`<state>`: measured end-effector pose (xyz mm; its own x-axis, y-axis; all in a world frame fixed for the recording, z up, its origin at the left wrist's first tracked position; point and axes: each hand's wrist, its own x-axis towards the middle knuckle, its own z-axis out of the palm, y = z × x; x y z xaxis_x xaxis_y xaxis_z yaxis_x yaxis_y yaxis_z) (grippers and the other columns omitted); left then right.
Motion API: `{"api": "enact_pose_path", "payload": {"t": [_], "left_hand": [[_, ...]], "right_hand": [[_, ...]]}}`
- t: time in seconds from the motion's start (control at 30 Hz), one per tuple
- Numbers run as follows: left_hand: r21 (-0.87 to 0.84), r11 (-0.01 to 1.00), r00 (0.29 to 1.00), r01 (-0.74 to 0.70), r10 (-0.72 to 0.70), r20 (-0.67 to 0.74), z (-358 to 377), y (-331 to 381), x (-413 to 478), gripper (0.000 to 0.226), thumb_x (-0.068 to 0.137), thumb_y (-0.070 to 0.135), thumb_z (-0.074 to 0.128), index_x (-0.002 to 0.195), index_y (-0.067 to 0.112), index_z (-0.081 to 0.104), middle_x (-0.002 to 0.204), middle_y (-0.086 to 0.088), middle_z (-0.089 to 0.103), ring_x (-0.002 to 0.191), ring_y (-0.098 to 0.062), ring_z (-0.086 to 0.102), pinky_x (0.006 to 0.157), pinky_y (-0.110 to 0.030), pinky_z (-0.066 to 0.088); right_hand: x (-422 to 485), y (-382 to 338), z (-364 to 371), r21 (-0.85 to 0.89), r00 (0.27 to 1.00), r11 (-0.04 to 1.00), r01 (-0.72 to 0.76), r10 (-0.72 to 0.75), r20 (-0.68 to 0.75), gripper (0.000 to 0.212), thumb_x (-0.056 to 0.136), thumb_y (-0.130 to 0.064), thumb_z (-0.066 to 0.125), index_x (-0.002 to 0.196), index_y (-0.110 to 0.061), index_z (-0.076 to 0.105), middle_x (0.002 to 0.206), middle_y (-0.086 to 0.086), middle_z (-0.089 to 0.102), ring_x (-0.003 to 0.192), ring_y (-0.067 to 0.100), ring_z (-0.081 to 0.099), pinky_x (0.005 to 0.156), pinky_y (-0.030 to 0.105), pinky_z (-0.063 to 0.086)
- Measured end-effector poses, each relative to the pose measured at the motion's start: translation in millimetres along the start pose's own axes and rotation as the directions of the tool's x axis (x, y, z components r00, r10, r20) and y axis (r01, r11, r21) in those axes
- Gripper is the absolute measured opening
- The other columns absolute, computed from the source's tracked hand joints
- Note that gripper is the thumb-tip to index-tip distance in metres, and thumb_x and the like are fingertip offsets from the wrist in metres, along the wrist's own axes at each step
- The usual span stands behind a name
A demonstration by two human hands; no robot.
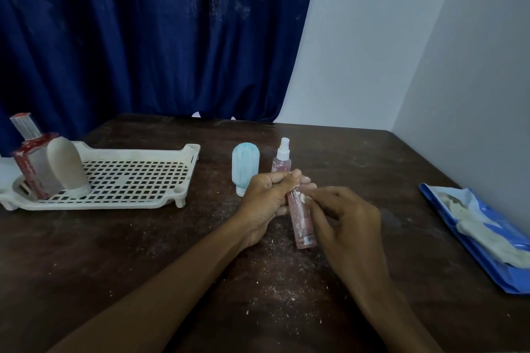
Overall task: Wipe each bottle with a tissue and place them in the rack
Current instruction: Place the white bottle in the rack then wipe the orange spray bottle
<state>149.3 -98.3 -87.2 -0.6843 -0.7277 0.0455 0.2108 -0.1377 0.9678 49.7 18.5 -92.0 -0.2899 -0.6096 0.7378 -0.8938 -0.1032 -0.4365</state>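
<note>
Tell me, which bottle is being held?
The nearer, tilted pink bottle: the left hand grips it, the right hand pinches a tissue scrap against it. The other four stand untouched, two in the rack.

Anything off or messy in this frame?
Pale flecks are strewn over the dark table under the pink bottle, possibly tissue shreds. The tissue the right hand pinches against that bottle is only a tiny scrap. Crumpled tissues lie heaped on the blue packet. Nothing looks spilled or toppled.
</note>
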Motion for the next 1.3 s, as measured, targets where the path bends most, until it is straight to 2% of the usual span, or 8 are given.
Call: {"api": "enact_pose_path", "payload": {"t": [0.23, 0.4, 0.57, 0.77, 0.87, 0.93, 1.07, 1.3], "left_hand": [[0.025, 1.0, 1.0, -0.007, 0.007, 0.022, -0.3, 0.5, -0.2, 0.031, 0.099, 0.029, 0.057, 0.111, 0.004, 0.071, 0.105, -0.012, 0.076, 0.094, -0.022, 0.073, 0.08, -0.03, 0.06], [0.018, 1.0, 1.0, -0.009, 0.009, -0.004, -0.9, -0.6, 0.4, 0.03, 0.098, 0.029, 0.058, 0.108, 0.005, 0.073, 0.103, -0.012, 0.076, 0.091, -0.02, 0.073, 0.077, -0.03, 0.06], [0.033, 0.999, 1.0, -0.03, 0.03, -0.009, 0.8, -0.8, 0.2, 0.032, 0.095, 0.032, 0.063, 0.106, 0.003, 0.072, 0.101, -0.009, 0.077, 0.096, -0.021, 0.074, 0.077, -0.029, 0.06], [-0.034, 0.998, 0.995, 0.053, -0.05, 0.085, -1.9, 1.2, 1.0, 0.032, 0.103, 0.026, 0.051, 0.118, 0.004, 0.068, 0.112, -0.01, 0.075, 0.107, -0.023, 0.071, 0.093, -0.037, 0.056], [-0.012, 0.999, 0.997, 0.042, -0.041, 0.061, -3.0, 0.7, 2.6, 0.028, 0.102, 0.023, 0.053, 0.114, 0.006, 0.071, 0.11, -0.009, 0.076, 0.105, -0.022, 0.072, 0.097, -0.041, 0.055], [-0.01, 0.999, 0.999, 0.033, -0.033, 0.039, -2.8, -0.2, 3.0, 0.025, 0.1, 0.023, 0.056, 0.11, 0.007, 0.073, 0.106, -0.01, 0.076, 0.101, -0.022, 0.072, 0.096, -0.041, 0.056], [-0.012, 1.0, 0.999, 0.02, -0.02, 0.03, -4.2, 1.0, 2.4, 0.023, 0.099, 0.023, 0.058, 0.106, 0.008, 0.074, 0.101, -0.007, 0.077, 0.094, -0.02, 0.074, 0.087, -0.034, 0.059], [0.022, 1.0, 1.0, -0.017, 0.017, 0.005, -1.4, 0.2, 0.4, 0.022, 0.098, 0.024, 0.06, 0.104, 0.009, 0.075, 0.101, -0.009, 0.077, 0.094, -0.019, 0.074, 0.08, -0.03, 0.059]], "right_hand": [[11.2, 4.0, -0.7, 0.006, 0.999, 0.999, -0.046, 0.046, -0.009, 0.018, 0.087, -0.007, 0.073, 0.1, -0.018, 0.079, 0.087, -0.005, 0.073, 0.076, 0.003, 0.065, 0.069, 0.019, 0.054], [7.6, -7.0, 1.7, 0.017, 1.0, 1.0, 0.003, -0.002, -0.009, 0.021, 0.084, -0.004, 0.075, 0.103, -0.014, 0.078, 0.095, -0.003, 0.071, 0.08, 0.0, 0.064, 0.075, 0.007, 0.051], [-3.8, -2.4, -5.8, 0.003, 1.0, 1.0, 0.019, -0.019, -0.005, 0.028, 0.082, -0.002, 0.075, 0.106, -0.017, 0.076, 0.094, -0.013, 0.063, 0.08, -0.005, 0.061, 0.076, 0.008, 0.05], [-2.1, -4.4, -4.6, 0.009, 1.0, 1.0, -0.019, 0.02, -0.01, 0.023, 0.084, -0.004, 0.074, 0.101, -0.019, 0.077, 0.091, -0.015, 0.063, 0.081, -0.008, 0.06, 0.074, 0.004, 0.047], [3.8, -3.5, -4.5, 0.004, 0.999, 1.0, -0.025, 0.026, -0.039, 0.018, 0.083, -0.004, 0.073, 0.095, -0.017, 0.078, 0.086, -0.011, 0.068, 0.075, -0.001, 0.062, 0.072, 0.012, 0.051], [9.0, -4.9, -2.9, 0.016, 0.998, 1.0, -0.026, 0.027, -0.061, 0.019, 0.083, -0.003, 0.074, 0.096, -0.017, 0.078, 0.085, -0.007, 0.071, 0.074, 0.002, 0.064, 0.07, 0.018, 0.054], [7.2, -7.0, -0.6, -0.026, 0.998, 0.998, 0.06, -0.06, -0.028, 0.023, 0.078, 0.001, 0.078, 0.098, -0.01, 0.078, 0.091, 0.001, 0.072, 0.077, 0.004, 0.065, 0.073, 0.01, 0.053], [12.1, -1.3, -4.6, -0.045, 0.999, 0.998, 0.047, -0.048, -0.016, 0.023, 0.08, 0.0, 0.078, 0.099, -0.013, 0.078, 0.091, 0.0, 0.072, 0.076, 0.005, 0.065, 0.071, 0.017, 0.056]]}}
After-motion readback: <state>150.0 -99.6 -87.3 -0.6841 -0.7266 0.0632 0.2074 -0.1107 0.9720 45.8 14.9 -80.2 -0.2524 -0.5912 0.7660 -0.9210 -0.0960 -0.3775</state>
